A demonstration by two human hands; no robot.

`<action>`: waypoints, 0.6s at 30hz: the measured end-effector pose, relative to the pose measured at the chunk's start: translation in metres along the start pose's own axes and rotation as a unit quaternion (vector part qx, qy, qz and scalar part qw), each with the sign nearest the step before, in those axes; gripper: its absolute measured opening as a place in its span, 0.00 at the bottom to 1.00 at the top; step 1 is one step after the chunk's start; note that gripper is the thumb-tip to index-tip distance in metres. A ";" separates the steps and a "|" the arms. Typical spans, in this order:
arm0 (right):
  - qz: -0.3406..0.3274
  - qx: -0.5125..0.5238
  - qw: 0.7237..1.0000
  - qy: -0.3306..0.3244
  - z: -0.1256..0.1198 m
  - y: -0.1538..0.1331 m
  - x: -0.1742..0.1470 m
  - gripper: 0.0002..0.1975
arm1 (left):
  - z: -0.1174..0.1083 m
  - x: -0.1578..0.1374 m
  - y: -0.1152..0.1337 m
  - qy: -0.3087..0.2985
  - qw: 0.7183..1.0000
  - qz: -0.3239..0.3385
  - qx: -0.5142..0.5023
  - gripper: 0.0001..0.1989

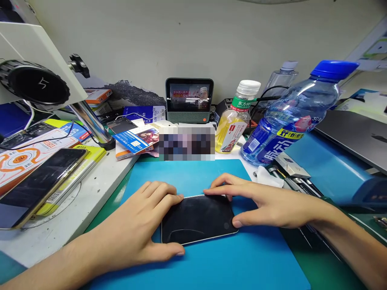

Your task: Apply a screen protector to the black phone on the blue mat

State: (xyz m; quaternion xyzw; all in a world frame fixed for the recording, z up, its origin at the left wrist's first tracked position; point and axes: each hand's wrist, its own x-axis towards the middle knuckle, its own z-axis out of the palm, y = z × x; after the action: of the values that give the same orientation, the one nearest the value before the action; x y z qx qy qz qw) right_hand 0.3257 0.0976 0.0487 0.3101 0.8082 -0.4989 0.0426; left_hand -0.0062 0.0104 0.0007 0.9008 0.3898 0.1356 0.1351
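A smartphone with a dark screen lies face up on a blue mat, with a curved light streak on its glass near the lower left. My left hand spans the phone's left end, fingers at the far edge and thumb along the near edge. At the other end, my right hand has its fingers on the far edge and its thumb against the right side. The phone sits between both hands, and the left palm covers part of its left end.
On the left, a microscope stand rises beside another phone resting on boxes. A small display stands at the back. A tea bottle, a large blue-capped bottle and a laptop occupy the right.
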 end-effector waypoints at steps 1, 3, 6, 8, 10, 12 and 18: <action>0.000 0.000 1.000 0.001 0.000 0.000 0.000 0.32 | 0.000 0.000 0.000 0.000 1.000 -0.003 -0.001 0.33; 0.000 0.001 1.000 0.002 0.000 -0.001 0.001 0.33 | 0.000 0.000 0.000 0.001 1.000 -0.004 -0.005 0.33; 0.005 0.001 1.000 0.002 0.000 -0.002 0.002 0.34 | 0.000 0.000 0.000 0.000 1.000 -0.003 -0.008 0.32; 0.009 0.002 1.000 0.000 0.000 -0.001 0.002 0.35 | -0.001 0.000 0.000 -0.002 1.000 -0.003 -0.006 0.31; 0.009 0.009 1.000 -0.002 -0.001 0.000 0.002 0.34 | -0.001 0.000 0.000 -0.002 1.000 -0.002 -0.007 0.31; 0.004 0.017 1.000 0.000 -0.001 0.001 0.003 0.32 | -0.001 0.000 0.000 -0.002 1.000 0.000 -0.008 0.31; -0.017 0.023 0.999 0.025 0.001 0.006 0.005 0.26 | -0.001 0.001 0.001 0.003 1.000 0.003 -0.011 0.31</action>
State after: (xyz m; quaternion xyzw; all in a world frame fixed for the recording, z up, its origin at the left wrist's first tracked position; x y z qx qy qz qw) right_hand 0.3253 0.1010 0.0415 0.3095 0.8023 -0.5104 0.0069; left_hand -0.0057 0.0110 0.0024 0.9001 0.3858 0.1429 0.1431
